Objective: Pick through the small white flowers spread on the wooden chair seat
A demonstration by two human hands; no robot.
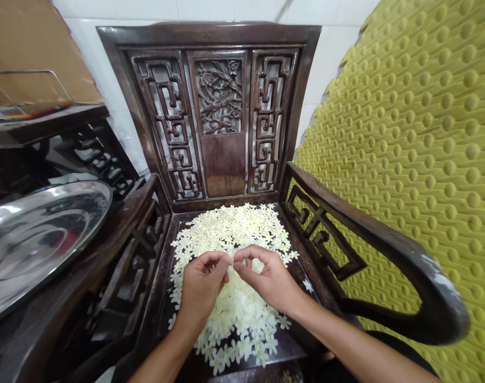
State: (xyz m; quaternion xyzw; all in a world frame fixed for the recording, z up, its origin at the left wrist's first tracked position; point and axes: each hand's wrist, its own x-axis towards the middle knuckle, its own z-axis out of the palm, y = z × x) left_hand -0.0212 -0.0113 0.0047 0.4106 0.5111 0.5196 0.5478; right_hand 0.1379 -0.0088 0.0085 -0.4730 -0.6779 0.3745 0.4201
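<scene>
A broad heap of small cream-white flowers point(242, 229) covers much of the dark wooden chair seat point(284, 348). Over the middle of the heap, my left hand point(204, 279) and my right hand point(268, 276) meet almost fingertip to fingertip. Thumb and forefinger are pinched together on both. A tiny whitish bit shows between the two pinches, too small to name. The hands and wrists hide part of the heap below them. One loose flower point(307, 285) lies apart near the right side of the seat.
The carved chair back point(225, 165) rises behind the flowers, with an armrest point(386, 250) on the right. At left, a shiny round metal tray point(100, 199) rests near the other armrest. A yellow studded mat point(426, 159) stands along the right side.
</scene>
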